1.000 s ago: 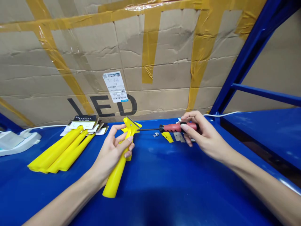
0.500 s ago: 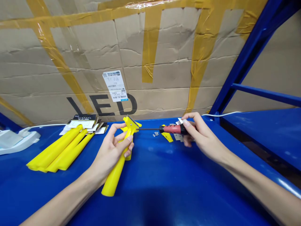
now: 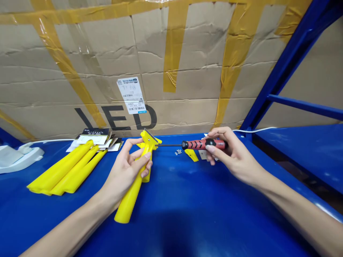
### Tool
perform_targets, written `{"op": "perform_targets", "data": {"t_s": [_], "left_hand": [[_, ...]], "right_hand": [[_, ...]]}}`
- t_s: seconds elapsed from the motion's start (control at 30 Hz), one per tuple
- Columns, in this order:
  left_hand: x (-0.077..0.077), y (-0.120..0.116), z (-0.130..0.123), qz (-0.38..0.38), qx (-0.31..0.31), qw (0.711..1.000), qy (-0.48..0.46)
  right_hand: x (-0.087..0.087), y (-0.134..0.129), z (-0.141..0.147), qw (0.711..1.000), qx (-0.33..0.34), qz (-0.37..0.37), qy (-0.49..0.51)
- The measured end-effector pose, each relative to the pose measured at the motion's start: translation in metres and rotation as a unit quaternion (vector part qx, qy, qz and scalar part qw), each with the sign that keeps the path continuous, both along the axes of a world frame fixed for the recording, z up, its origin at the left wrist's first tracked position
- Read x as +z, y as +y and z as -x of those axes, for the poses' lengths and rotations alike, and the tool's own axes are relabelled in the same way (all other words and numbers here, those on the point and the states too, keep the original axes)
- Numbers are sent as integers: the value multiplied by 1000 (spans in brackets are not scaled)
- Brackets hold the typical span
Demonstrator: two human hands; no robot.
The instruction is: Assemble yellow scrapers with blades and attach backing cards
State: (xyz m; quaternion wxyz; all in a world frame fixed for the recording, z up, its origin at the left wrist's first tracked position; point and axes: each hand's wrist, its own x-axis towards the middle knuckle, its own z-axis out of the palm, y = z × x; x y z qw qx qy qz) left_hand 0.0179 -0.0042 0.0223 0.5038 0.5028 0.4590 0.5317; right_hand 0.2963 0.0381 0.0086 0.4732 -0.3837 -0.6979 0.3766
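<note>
My left hand is closed around a yellow scraper, its head tilted up and a thin blade edge showing along the top. In my right hand is a red and black screwdriver, held level with the thumb and fingers on its handle. The shaft points left and its tip meets the side of the scraper's head; the exact contact is too small to make out. Behind the held scraper lies another yellow piece, partly hidden. Several small screws and a yellow plastic part lie below the screwdriver.
Several yellow scrapers with black and white cards lie at the left. A white power strip sits beyond them. A taped cardboard box stands along the back of the blue surface. A blue frame post rises at right.
The screwdriver handle has turned in my right hand, now showing its black chevron marks, and the fingers have shifted on it. My left hand and the scraper stay nearly the same.
</note>
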Motion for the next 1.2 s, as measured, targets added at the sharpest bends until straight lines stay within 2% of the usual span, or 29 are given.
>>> {"op": "perform_targets", "data": {"t_s": [0.1, 0.17, 0.27, 0.3, 0.43, 0.47, 0.63, 0.8, 0.87, 0.97, 1.0, 1.2], "left_hand": [[0, -1, 0, 2, -13, 1000, 0], [1, -1, 0, -1, -17, 1000, -1], [1, -2, 0, -1, -10, 1000, 0], [1, -3, 0, 5, -10, 1000, 3], [0, -4, -1, 30, -20, 999, 11], [-1, -4, -1, 31, -21, 999, 11], [-1, -3, -1, 27, -8, 999, 18], [1, -5, -2, 19, -20, 999, 20], [1, -5, -2, 14, -18, 1000, 20], [0, -4, -2, 16, -12, 1000, 17], [-1, -4, -3, 16, -11, 1000, 15], [-4, -4, -7, 7, -18, 1000, -15]], "right_hand": [[0, 0, 3, 996, -79, 23, -16], [1, 0, 3, 997, -72, 31, -24], [4, 0, 1, 1000, -3, 9, 0], [4, 0, 0, 1000, -1, 2, 2], [3, 0, -3, 995, -84, 3, -55], [2, 0, -4, 994, -86, 7, -69], [1, 1, -7, 999, 19, -5, -48], [1, 3, -6, 995, -80, 7, -61], [3, 4, -7, 997, -56, 17, -58], [6, 3, -7, 999, 18, 13, -32], [6, 2, -6, 999, 21, 8, -31], [4, -1, -3, 994, -70, 4, -80]]}}
